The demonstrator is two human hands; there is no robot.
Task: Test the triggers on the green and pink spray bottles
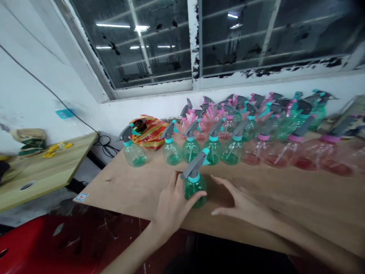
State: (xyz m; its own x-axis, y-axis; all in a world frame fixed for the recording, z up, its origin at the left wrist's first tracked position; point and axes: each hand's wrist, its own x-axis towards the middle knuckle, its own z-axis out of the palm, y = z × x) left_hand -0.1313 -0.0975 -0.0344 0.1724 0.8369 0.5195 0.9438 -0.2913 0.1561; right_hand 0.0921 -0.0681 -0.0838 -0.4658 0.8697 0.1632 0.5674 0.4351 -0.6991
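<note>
My left hand (172,203) is wrapped around a green spray bottle (195,186) with a grey trigger and teal collar, standing upright near the front edge of a brown wooden table (285,198). To the bottle's right, my right hand (238,199) rests on the table with fingers stretched out, holding nothing. Behind them stands a row of green spray bottles (190,146), with one green bottle (132,150) apart at the left.
Several pink spray bottles (285,150) and further green and pink ones fill the table's back right, under a window (196,42). A red and yellow bag (149,131) lies at the back left. A lower wooden bench (42,167) stands left; a red surface (42,239) lies below.
</note>
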